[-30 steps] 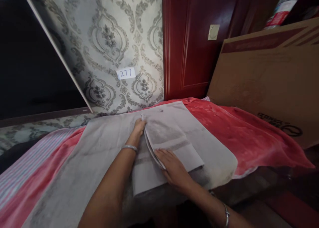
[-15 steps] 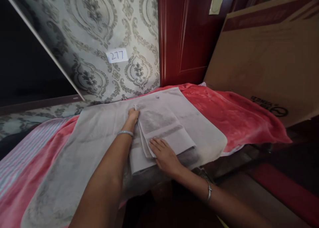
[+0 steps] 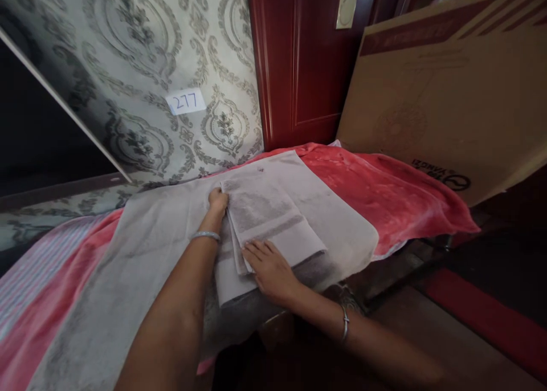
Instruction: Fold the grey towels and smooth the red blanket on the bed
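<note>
A folded grey-white cloth (image 3: 273,223) lies on a larger grey-white sheet (image 3: 141,265) spread over a red blanket (image 3: 384,191). My left hand (image 3: 217,202) is at the cloth's far left corner, fingers curled and pinching its edge. My right hand (image 3: 267,265) lies flat on the near left corner of the folded cloth, fingers stretched out and pressing it down. Each wrist wears a silver bangle.
A large cardboard box (image 3: 436,94) leans at the right behind the blanket. A dark red wooden door (image 3: 299,60) stands behind. Patterned wallpaper bears a label reading 277 (image 3: 185,102). A striped cloth (image 3: 43,260) shows at the far left. The floor (image 3: 470,300) drops away at right.
The view has shifted left and down. Both hands stay on the folded cloth's left edge, sliding slightly with it; the layers at that edge look more evenly stacked.
</note>
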A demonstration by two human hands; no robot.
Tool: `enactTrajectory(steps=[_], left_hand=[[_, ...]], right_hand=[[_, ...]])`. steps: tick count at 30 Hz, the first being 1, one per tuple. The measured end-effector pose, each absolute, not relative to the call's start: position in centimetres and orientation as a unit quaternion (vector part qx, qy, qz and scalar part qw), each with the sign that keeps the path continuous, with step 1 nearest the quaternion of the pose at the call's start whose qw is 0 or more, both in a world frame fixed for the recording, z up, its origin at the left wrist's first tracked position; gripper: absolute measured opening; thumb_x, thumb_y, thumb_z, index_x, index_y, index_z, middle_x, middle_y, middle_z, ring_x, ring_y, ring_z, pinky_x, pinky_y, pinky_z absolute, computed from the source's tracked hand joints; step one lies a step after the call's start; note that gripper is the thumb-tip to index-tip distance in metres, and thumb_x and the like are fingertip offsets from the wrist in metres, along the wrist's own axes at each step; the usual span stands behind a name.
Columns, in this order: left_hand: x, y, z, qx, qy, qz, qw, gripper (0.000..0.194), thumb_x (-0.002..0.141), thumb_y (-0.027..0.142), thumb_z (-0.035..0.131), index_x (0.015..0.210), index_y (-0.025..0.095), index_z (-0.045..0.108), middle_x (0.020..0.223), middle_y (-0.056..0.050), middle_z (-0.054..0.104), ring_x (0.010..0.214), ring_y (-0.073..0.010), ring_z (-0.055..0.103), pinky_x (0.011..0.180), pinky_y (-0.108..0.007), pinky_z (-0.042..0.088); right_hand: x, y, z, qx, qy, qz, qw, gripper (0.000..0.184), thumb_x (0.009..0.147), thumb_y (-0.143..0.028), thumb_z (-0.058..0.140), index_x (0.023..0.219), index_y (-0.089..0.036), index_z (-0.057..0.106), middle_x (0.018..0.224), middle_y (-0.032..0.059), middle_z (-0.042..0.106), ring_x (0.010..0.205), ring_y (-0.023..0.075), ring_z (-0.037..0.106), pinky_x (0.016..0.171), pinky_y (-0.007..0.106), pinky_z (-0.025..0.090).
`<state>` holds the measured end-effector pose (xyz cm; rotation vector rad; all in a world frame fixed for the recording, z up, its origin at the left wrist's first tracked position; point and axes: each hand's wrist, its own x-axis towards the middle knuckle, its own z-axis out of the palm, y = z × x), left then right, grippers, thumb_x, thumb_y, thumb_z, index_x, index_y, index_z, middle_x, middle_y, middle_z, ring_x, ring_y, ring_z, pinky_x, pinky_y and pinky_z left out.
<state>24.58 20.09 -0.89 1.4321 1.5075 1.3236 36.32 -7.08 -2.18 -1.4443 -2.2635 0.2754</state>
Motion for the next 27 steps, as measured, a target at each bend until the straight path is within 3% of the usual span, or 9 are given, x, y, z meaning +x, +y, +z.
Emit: enactTrajectory(steps=[4, 11, 13, 15, 17, 19, 24, 27], left_hand=[[24.4, 20.0, -0.6, 0.545, 0.592, 0.504, 0.313, 0.035, 0.062, 0.006, 0.062, 0.095, 0.013, 0.071, 0.094, -0.009, 0.074, 0.096, -0.0244, 0.068, 0.087, -0.031, 0.052], [23.6, 20.2, -1.1, 0.541, 0.630, 0.464, 0.309, 0.059, 0.068, 0.010, 0.063, 0.127, 0.008, 0.061, 0.087, -0.011, 0.073, 0.082, -0.0251, 0.070, 0.077, -0.036, 0.056], [23.4, 20.0, -0.8, 0.561, 0.629, 0.454, 0.288, 0.063, 0.071, 0.012, 0.061, 0.133, 0.009, 0.056, 0.097, -0.014, 0.073, 0.091, -0.0273, 0.070, 0.083, -0.038, 0.056], [23.4, 19.9, -0.3, 0.599, 0.614, 0.447, 0.252, 0.066, 0.073, 0.013, 0.061, 0.139, 0.013, 0.053, 0.119, -0.016, 0.069, 0.112, -0.0288, 0.065, 0.097, -0.039, 0.051], [23.6, 20.0, 0.3, 0.651, 0.587, 0.429, 0.216, 0.064, 0.074, 0.014, 0.063, 0.137, 0.020, 0.056, 0.141, -0.013, 0.059, 0.133, -0.0278, 0.052, 0.110, -0.037, 0.042], [23.9, 20.3, 0.7, 0.700, 0.564, 0.392, 0.194, 0.053, 0.074, 0.016, 0.067, 0.127, 0.022, 0.064, 0.146, -0.010, 0.056, 0.139, -0.0266, 0.045, 0.115, -0.036, 0.035], [24.4, 21.0, 0.3, 0.741, 0.584, 0.295, 0.155, 0.025, 0.081, 0.021, 0.065, 0.105, 0.020, 0.073, 0.121, -0.016, 0.070, 0.123, -0.0304, 0.059, 0.109, -0.043, 0.040], [24.5, 21.1, -0.4, 0.741, 0.604, 0.271, 0.113, 0.025, 0.089, 0.023, 0.055, 0.106, 0.018, 0.073, 0.121, -0.019, 0.069, 0.123, -0.0321, 0.059, 0.108, -0.046, 0.038]], right_hand=[[35.9, -6.8, -2.5, -0.524, -0.816, 0.091, 0.227, 0.053, 0.094, -0.010, 0.047, 0.147, -0.009, 0.048, 0.155, 0.0123, 0.043, 0.146, 0.0258, 0.032, 0.123, 0.045, 0.022], [35.4, -6.6, -4.1, -0.510, -0.828, 0.073, 0.222, 0.055, 0.094, -0.013, 0.049, 0.148, -0.008, 0.048, 0.155, 0.0146, 0.041, 0.147, 0.0251, 0.031, 0.123, 0.046, 0.024], [35.4, -6.5, -4.6, -0.509, -0.830, 0.070, 0.218, 0.057, 0.092, -0.010, 0.048, 0.149, -0.008, 0.047, 0.156, 0.0143, 0.039, 0.148, 0.0255, 0.030, 0.123, 0.047, 0.024], [35.4, -6.5, -5.2, -0.507, -0.831, 0.067, 0.218, 0.060, 0.090, -0.009, 0.048, 0.150, -0.009, 0.046, 0.157, 0.0136, 0.037, 0.149, 0.0255, 0.028, 0.123, 0.048, 0.024], [35.4, -6.4, -5.7, -0.503, -0.832, 0.066, 0.222, 0.064, 0.088, -0.008, 0.049, 0.152, -0.011, 0.043, 0.159, 0.0122, 0.035, 0.150, 0.0249, 0.026, 0.123, 0.048, 0.024], [35.4, -6.3, -6.2, -0.501, -0.833, 0.066, 0.226, 0.067, 0.086, -0.008, 0.049, 0.153, -0.013, 0.042, 0.160, 0.0109, 0.032, 0.150, 0.0248, 0.024, 0.123, 0.049, 0.023], [35.4, -6.0, -7.0, -0.499, -0.836, 0.069, 0.218, 0.068, 0.086, -0.007, 0.048, 0.153, -0.014, 0.042, 0.160, 0.0099, 0.030, 0.150, 0.0249, 0.023, 0.123, 0.050, 0.024], [35.3, -5.9, -7.2, -0.493, -0.840, 0.061, 0.219, 0.068, 0.086, -0.007, 0.048, 0.154, -0.014, 0.042, 0.160, 0.0093, 0.030, 0.151, 0.0245, 0.022, 0.123, 0.048, 0.025]])
